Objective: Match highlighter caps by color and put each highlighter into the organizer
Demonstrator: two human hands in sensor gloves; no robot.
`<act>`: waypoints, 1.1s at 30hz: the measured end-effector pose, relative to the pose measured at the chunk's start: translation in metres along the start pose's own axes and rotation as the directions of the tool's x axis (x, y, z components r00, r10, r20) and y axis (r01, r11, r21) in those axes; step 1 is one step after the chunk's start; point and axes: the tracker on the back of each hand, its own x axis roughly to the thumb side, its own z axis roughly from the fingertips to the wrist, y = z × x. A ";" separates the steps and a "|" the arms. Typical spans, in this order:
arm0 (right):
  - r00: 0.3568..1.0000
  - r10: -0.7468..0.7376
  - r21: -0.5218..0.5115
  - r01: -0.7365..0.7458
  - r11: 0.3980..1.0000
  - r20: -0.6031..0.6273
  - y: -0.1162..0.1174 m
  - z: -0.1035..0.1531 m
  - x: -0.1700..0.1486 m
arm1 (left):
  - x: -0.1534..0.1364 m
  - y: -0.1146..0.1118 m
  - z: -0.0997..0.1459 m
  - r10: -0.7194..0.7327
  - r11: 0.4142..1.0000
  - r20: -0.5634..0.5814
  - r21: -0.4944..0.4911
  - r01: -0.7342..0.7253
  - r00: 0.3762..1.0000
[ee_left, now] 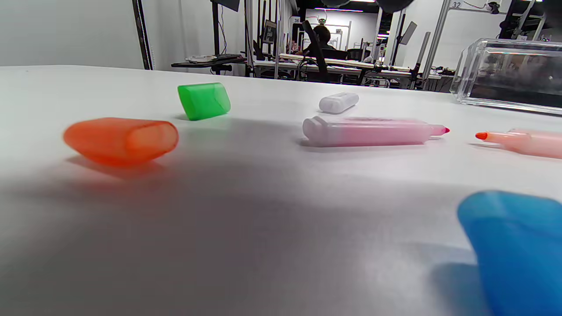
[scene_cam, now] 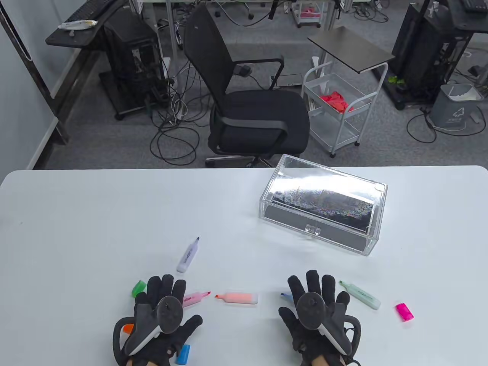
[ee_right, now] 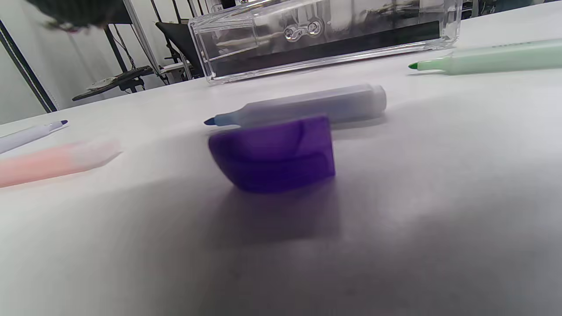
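Both grips flat, fingers straight — left hand (scene_cam: 160, 316), right hand (scene_cam: 316, 312) — holding nothing. Uncapped highlighters and loose caps scattered on the counter (scene_cam: 95, 228); clear organizer (scene_cam: 322, 204) well beyond.

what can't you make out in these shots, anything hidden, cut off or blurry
- Table view: the purple cap is hidden under the right hand; the blue-tipped highlighter shows only its tip.
- Table view: the orange cap is mostly behind the left hand.
- Left wrist view: the blue cap is blurred and cut by the edge.
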 end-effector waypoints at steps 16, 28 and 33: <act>0.972 -0.234 -0.112 0.230 0.967 -0.024 -0.016 -0.002 -0.011 | 0.000 0.001 0.002 0.005 1.000 0.002 0.006 -0.005 1.000; 0.837 -0.496 -0.113 0.483 0.868 -0.229 -0.029 -0.060 -0.044 | -0.011 0.006 0.007 0.037 0.999 -0.046 0.021 -0.036 0.998; 0.775 -0.546 -0.124 0.536 0.835 -0.319 -0.027 -0.093 -0.054 | -0.011 0.005 0.009 0.053 0.999 -0.058 0.013 -0.052 0.997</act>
